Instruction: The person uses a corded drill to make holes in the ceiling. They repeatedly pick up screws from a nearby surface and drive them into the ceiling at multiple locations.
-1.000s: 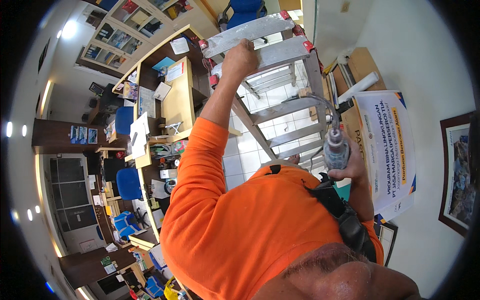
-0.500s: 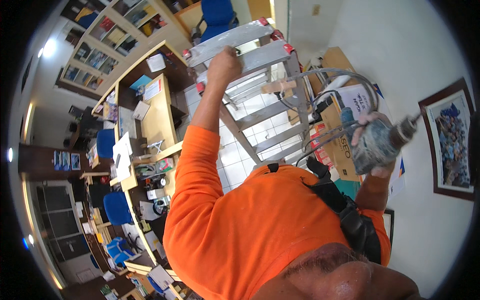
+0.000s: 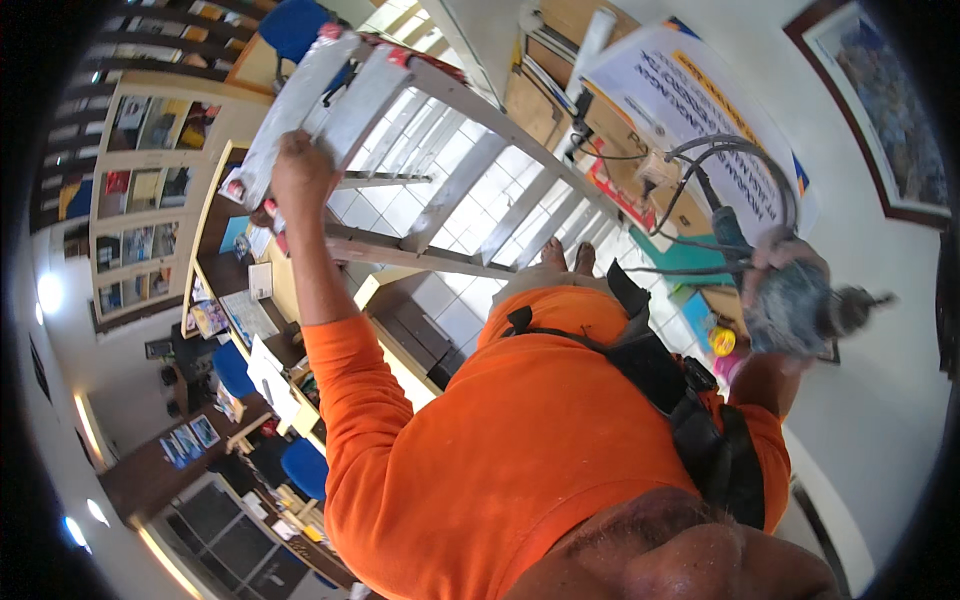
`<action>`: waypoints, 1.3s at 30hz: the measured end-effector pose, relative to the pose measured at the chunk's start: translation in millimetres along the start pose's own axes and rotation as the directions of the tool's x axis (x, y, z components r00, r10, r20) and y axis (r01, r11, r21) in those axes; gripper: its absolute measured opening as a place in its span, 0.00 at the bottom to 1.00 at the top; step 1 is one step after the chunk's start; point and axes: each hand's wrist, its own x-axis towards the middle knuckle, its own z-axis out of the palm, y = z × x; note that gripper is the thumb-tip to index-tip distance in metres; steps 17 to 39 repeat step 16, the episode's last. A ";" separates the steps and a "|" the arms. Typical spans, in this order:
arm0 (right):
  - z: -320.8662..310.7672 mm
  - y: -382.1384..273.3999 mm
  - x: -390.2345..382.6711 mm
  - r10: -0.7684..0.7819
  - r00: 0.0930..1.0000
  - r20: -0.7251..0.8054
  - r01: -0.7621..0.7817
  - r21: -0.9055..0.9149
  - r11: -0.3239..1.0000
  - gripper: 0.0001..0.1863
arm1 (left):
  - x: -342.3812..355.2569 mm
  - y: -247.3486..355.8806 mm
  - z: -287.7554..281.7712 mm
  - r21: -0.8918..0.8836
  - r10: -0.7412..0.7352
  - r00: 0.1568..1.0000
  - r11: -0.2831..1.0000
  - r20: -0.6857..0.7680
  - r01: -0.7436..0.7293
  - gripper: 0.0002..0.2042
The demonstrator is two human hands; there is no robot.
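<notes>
My left hand [image 3: 303, 178] is closed over the edge of the top of an aluminium stepladder [image 3: 440, 215], which has red end caps. Away from my body on the right, my right hand [image 3: 785, 252] grips a worn, dusty blue-grey power drill [image 3: 792, 308]. The drill's chuck points right, toward the white wall. A dark cable [image 3: 762, 150] loops above the drill and hangs in coils, with a tan plug or connector block [image 3: 657, 172] among them. Part of my right hand is hidden behind the drill body.
A framed picture [image 3: 880, 110] hangs on the right wall. Cardboard boxes [image 3: 685, 215] and a white printed board [image 3: 690, 120] lean behind the ladder. Wooden desks [image 3: 225, 215] and blue chairs [image 3: 305, 468] fill the left. My feet [image 3: 568, 256] show on the tiled floor.
My view has swung, so the ladder now slants and lies farther left. My left hand is still on its top. The drill has shifted lower right, and its tip no longer overlaps the picture frame.
</notes>
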 end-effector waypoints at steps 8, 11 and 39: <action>-65.9 69.0 -70.6 0.551 0.804 -0.224 -0.581 -0.095 0.808 0.53 | -2.6 -5.2 -24.3 0.196 0.231 0.965 0.948 0.126 -0.252 0.19; -100.9 104.8 -107.3 0.675 0.686 -0.273 -0.710 -0.047 0.703 0.51 | -3.4 0.5 -30.6 -0.019 -0.142 0.982 0.989 0.128 0.146 0.16; -161.8 189.8 -174.8 0.758 0.548 -0.353 -0.814 -0.017 0.580 0.42 | 7.1 -37.9 -15.2 -0.460 -0.489 0.838 0.702 0.243 0.543 0.17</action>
